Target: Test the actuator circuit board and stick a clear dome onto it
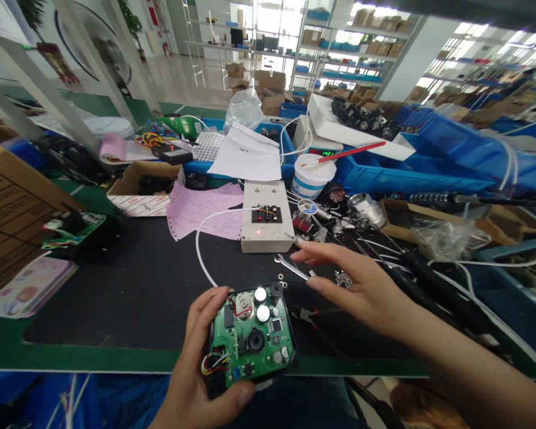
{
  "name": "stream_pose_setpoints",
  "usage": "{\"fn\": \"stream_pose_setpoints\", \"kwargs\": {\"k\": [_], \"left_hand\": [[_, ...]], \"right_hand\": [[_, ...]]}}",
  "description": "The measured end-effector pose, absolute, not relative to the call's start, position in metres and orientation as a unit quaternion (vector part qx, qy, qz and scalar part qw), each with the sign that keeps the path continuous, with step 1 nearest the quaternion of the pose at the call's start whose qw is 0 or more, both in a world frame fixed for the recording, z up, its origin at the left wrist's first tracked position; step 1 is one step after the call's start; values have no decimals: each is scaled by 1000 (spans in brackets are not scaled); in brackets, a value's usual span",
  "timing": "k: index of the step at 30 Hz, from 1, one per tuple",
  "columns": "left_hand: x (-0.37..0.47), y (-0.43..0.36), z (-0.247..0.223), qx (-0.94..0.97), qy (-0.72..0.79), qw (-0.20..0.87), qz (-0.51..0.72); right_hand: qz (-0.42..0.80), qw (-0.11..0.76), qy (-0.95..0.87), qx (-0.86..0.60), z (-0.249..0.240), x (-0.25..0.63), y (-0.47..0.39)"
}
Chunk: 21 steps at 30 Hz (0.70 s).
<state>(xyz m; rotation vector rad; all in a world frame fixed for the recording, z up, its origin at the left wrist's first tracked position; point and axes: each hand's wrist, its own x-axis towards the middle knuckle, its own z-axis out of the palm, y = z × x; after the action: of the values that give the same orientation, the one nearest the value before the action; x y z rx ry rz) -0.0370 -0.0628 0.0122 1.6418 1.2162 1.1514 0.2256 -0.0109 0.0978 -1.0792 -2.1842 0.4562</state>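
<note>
A green circuit board in a black housing (268,325) is gripped at its left side by my left hand (201,363), component side up, near the table's front edge. A white cable runs from behind it to a beige control box (267,238) with a lit red light. To the right, my right hand (348,283) hovers with thumb and fingers apart, nothing between them. Beside its fingertips lies a small wrench (291,266) on the black mat (138,298). Small nuts or washers (281,277) and a pile of screws (342,278) are close by. Red-handled pliers (307,314) lie right of the board.
Another circuit board (74,231) sits at the left near a cardboard box (18,208). Pink paper (205,208) lies left of the control box. A white tub (312,177), blue bins (375,179), metal parts and soldering cables crowd the back and right.
</note>
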Motion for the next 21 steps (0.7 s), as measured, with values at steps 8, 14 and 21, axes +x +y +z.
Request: {"fn": "stream_pose_setpoints", "kwargs": {"k": [8, 14, 21], "left_hand": [[-34, -65, 22, 629, 521, 393, 423], [-31, -63, 26, 607, 533, 406, 428], [-41, -60, 14, 607, 464, 470, 442]], "right_hand": [[84, 263, -746, -607, 19, 295, -88], [49, 107, -823, -556, -18, 284, -109], [27, 117, -859, -498, -38, 293, -101]]}}
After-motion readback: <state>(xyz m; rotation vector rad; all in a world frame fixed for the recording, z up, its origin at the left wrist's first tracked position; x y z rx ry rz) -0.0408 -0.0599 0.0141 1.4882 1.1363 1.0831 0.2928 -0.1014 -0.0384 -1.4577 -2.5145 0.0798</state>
